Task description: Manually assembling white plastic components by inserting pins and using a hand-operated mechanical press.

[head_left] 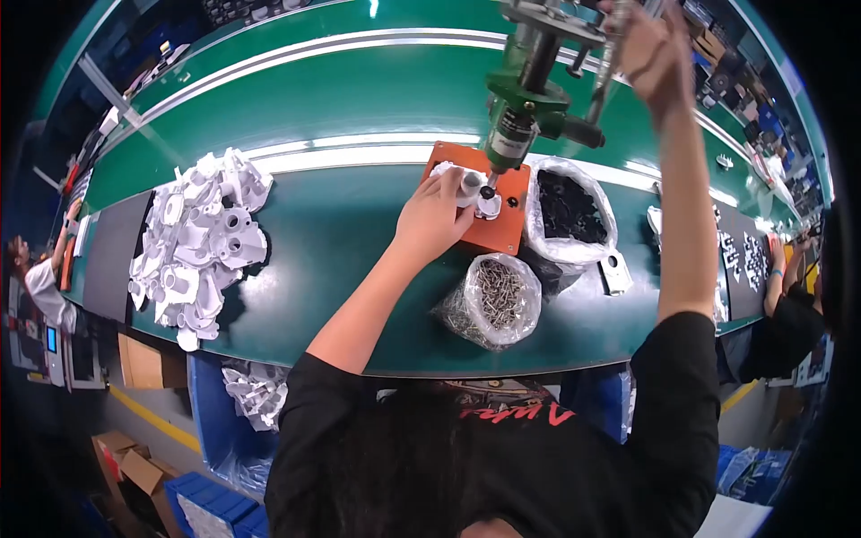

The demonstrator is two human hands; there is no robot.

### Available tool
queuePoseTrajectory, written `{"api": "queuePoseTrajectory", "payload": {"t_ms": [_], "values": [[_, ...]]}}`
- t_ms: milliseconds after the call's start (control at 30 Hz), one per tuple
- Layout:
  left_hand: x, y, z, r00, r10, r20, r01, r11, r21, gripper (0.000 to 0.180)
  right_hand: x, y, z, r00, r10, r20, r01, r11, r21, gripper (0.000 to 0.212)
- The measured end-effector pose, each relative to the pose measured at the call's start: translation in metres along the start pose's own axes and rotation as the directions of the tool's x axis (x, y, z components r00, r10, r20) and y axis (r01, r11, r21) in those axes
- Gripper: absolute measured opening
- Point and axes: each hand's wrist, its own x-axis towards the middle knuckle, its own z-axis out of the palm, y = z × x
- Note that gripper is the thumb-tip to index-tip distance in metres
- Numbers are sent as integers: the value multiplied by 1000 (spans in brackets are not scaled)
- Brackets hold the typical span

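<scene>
White plastic part (470,183) sat on an orange block (491,237), toward the block's left edge, as I looked down through the distant head camera. The person's left hand (433,219) reached over that edge with thumb and fingers closed around it. Just above, the tip of a green press (514,125) pointed down at a small black round piece (487,192); I could not tell whether they touched. The right hand (655,58) was raised at the upper end of the press's silver lever (606,67) (motion blur smeared it, so I could not tell how firmly it gripped).

By the block's right edge I saw a bag of black pieces (569,208), and beyond that bag's near right corner a loose white piece (615,273). A bag of screws (500,291) stood near the surface's front edge. Toward the surface's left end lay a heap of white parts (211,238).
</scene>
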Motion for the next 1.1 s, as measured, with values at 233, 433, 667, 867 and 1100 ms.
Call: {"api": "queuePoseTrajectory", "payload": {"t_ms": [233,433,667,867,1100], "values": [[15,-7,-11,975,-56,213,69,996,-51,57,-63,62,35,884,312,-350,-386,907,-168,54],[51,-21,-31,862,-114,493,135,991,-8,50,-160,66,-64,945,81,-318,-328,248,-911,42],[95,-51,-63,842,-137,521,110,990,83,37,-240,49,-125,685,193,-702,-435,-665,-607,57],[105,-109,-30,957,-288,27,287,958,28,42,-264,61,-182,781,69,-621,-475,-579,-662,38],[55,-151,-84,860,-480,-173,507,842,186,60,-261,49,-220,840,-82,-536,-525,-371,-766,40]]}}
